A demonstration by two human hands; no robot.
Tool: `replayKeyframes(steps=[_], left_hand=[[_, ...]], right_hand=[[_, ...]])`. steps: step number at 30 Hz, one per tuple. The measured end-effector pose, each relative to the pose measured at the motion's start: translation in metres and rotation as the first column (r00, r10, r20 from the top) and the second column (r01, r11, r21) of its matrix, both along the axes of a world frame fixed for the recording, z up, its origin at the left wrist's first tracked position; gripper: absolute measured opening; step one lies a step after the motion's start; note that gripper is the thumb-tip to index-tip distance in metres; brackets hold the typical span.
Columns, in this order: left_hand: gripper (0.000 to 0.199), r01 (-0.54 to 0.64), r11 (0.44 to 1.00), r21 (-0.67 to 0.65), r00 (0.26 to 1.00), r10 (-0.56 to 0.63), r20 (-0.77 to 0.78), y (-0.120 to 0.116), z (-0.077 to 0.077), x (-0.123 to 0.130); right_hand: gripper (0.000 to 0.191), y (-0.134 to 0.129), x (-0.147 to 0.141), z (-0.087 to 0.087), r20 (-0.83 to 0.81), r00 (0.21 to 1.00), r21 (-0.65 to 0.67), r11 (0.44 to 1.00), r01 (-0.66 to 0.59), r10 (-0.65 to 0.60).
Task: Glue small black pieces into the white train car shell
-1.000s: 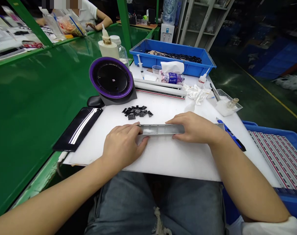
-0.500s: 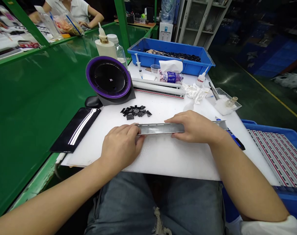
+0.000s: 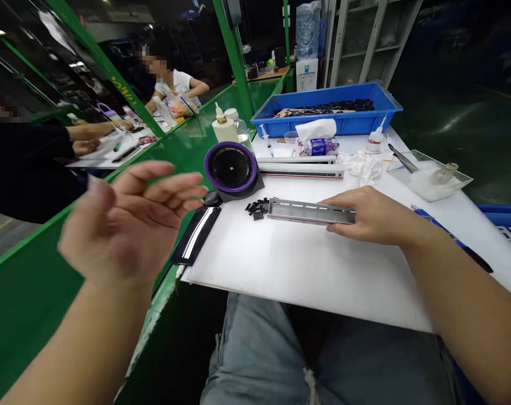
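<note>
My right hand (image 3: 371, 216) is closed around a long grey metal channel (image 3: 297, 210) with slots along its far wall. The channel lies level above the white table, its left end beside a small heap of black pieces (image 3: 257, 208). Raised well off the table at the left, my left hand (image 3: 132, 219) is empty, palm turned up and fingers apart. Behind the heap is a round black fan-like device (image 3: 230, 167) with a purple rim. Below it lies a glossy black panel (image 3: 196, 235) with white stripes. My right palm hides the channel's right end.
White-and-red strips (image 3: 301, 171) lie behind the channel. At the back stand a blue bin (image 3: 322, 128), a tissue pack (image 3: 318, 147) and a bottle (image 3: 375, 139). A clear tray (image 3: 432, 180) and a blue-handled tool (image 3: 444, 230) are at the right. Co-workers sit beyond the green partition (image 3: 31, 287).
My left hand has let go of the channel and lifted away to the left, opening. My right hand still holds the channel. The view has swung left.
</note>
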State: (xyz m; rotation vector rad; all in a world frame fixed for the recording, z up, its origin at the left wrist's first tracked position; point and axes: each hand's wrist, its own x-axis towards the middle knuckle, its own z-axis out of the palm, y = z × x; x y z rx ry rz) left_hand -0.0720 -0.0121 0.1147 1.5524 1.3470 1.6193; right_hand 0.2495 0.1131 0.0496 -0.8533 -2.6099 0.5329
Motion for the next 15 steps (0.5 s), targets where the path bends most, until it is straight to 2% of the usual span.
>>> replayKeyframes(steps=[1, 2, 3, 4, 6, 8, 9, 10, 11, 12, 13, 14, 15], left_hand=[[0.05, 0.047, 0.997, -0.068, 0.998, -0.044, 0.05, 0.001, -0.012, -0.003], [0.055, 0.036, 0.996, -0.075, 0.999, -0.037, -0.005, 0.002, -0.029, -0.005], [0.058, -0.025, 0.995, -0.096, 0.983, 0.006, -0.186, 0.0, -0.048, -0.006], [0.059, -0.123, 0.984, -0.128, 0.903, 0.057, -0.425, -0.005, -0.068, -0.005], [0.062, -0.181, 0.962, -0.203, 0.811, 0.029, -0.585, -0.027, -0.105, 0.004], [0.069, -0.185, 0.965, -0.185, 0.535, -0.059, -0.843, -0.062, -0.128, 0.021], [0.072, -0.159, 0.972, -0.172, 0.441, -0.086, -0.893, -0.082, -0.135, 0.031], [0.073, -0.105, 0.981, -0.163, 0.402, -0.108, -0.909, -0.101, -0.138, 0.042], [0.071, -0.004, 0.985, -0.17, 0.396, -0.155, -0.905, -0.118, -0.139, 0.053], [0.07, 0.193, 0.964, -0.184, 0.373, -0.246, -0.895, -0.132, -0.14, 0.062], [0.063, 0.372, 0.901, -0.222, 0.315, -0.348, -0.883, -0.142, -0.141, 0.069], [0.06, 0.469, 0.836, -0.285, 0.243, -0.433, -0.868, -0.149, -0.144, 0.072], [0.059, 0.506, 0.791, -0.345, 0.18, -0.487, -0.855, -0.152, -0.15, 0.073]], right_hand=[[0.024, 0.0, 0.0, 0.0, 0.011, 1.0, 0.005, 1.0, 0.007, -0.007], [0.024, 0.0, 0.0, 0.0, 0.017, 1.0, 0.013, 1.0, 0.016, -0.016], [0.025, 0.0, 0.0, 0.0, 0.017, 0.999, 0.022, 0.999, 0.027, -0.028], [0.026, 0.001, 0.001, -0.001, 0.01, 0.999, 0.03, 0.999, 0.039, -0.039], [0.028, 0.002, 0.001, -0.002, -0.007, 0.998, 0.035, 0.998, 0.055, -0.054], [0.029, 0.002, 0.001, -0.003, -0.017, 0.998, 0.029, 0.997, 0.066, -0.065], [0.029, 0.003, 0.002, -0.003, -0.019, 0.997, 0.027, 0.997, 0.071, -0.071], [0.03, 0.003, 0.002, -0.004, -0.019, 0.997, 0.028, 0.997, 0.076, -0.075], [0.03, 0.003, 0.002, -0.004, -0.02, 0.997, 0.032, 0.996, 0.079, -0.078], [0.03, 0.004, 0.002, -0.004, -0.025, 0.997, 0.04, 0.996, 0.079, -0.078], [0.03, 0.004, 0.002, -0.005, -0.032, 0.997, 0.053, 0.996, 0.077, -0.076], [0.03, 0.004, 0.002, -0.005, -0.046, 0.996, 0.071, 0.995, 0.077, -0.073], [0.031, 0.005, 0.002, -0.006, -0.066, 0.995, 0.093, 0.992, 0.079, -0.073]])
